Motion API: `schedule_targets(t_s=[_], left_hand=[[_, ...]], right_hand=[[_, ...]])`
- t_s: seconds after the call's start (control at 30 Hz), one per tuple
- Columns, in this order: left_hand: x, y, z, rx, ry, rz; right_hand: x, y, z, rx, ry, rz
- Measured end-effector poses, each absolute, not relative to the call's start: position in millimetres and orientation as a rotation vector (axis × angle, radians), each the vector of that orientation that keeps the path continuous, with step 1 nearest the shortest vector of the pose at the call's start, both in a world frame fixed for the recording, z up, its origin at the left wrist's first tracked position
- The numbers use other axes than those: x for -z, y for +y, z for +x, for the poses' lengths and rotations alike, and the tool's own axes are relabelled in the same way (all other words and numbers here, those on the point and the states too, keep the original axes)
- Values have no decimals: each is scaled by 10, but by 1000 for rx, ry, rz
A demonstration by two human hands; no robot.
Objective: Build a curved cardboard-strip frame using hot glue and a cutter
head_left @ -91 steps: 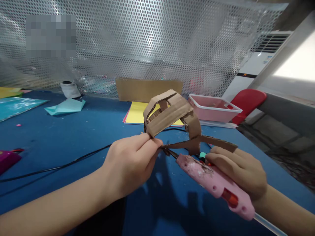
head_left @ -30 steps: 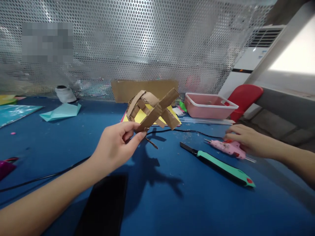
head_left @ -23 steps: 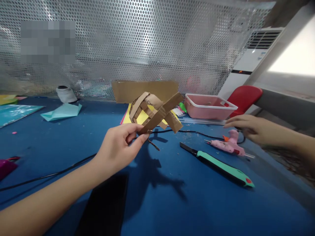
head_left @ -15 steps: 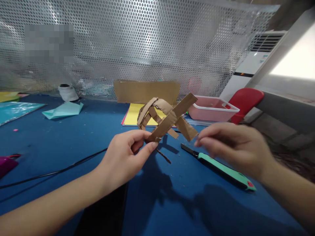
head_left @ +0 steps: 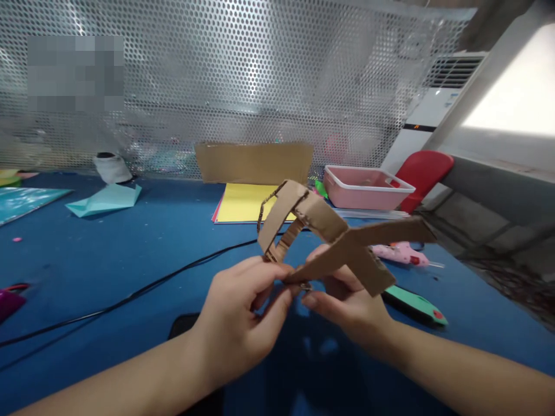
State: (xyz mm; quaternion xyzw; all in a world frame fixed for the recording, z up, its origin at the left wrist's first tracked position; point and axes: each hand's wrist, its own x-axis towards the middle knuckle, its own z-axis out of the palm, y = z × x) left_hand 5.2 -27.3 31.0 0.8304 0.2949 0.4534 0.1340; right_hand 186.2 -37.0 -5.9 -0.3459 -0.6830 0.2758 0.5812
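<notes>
I hold a frame of brown cardboard strips [head_left: 323, 237] above the blue table [head_left: 130, 242], in front of me. My left hand [head_left: 245, 315] pinches its lower left end with thumb and fingers closed. My right hand [head_left: 347, 300] grips it from underneath, fingers curled against the crossing strips, partly hidden by the cardboard. A pink glue gun [head_left: 399, 254] lies on the table to the right, past the frame. A green-handled cutter [head_left: 414, 306] lies nearer, just right of my right hand.
A black cord [head_left: 130, 297] runs across the table. Yellow paper [head_left: 245, 202] and a cardboard sheet [head_left: 254, 162] sit at the back by a perforated metal screen. A pink tray [head_left: 366, 188], a red chair [head_left: 422, 173], folded teal paper [head_left: 104, 199] and a dark phone [head_left: 186, 326] are also around.
My right hand set the glue gun down on the right, came back and took hold of the cardboard frame from below. The frame moved lower and nearer to me.
</notes>
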Motion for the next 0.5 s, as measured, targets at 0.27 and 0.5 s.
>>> schedule_targets(t_s=[0.27, 0.5], left_hand=[[-266, -326, 54, -1366, 701, 2454], [-238, -346, 67, -1400, 632, 2510]], right_hand=[[-51, -474, 1854, -555, -1650, -721], [-108, -543, 1966, -386, -1793, -907]])
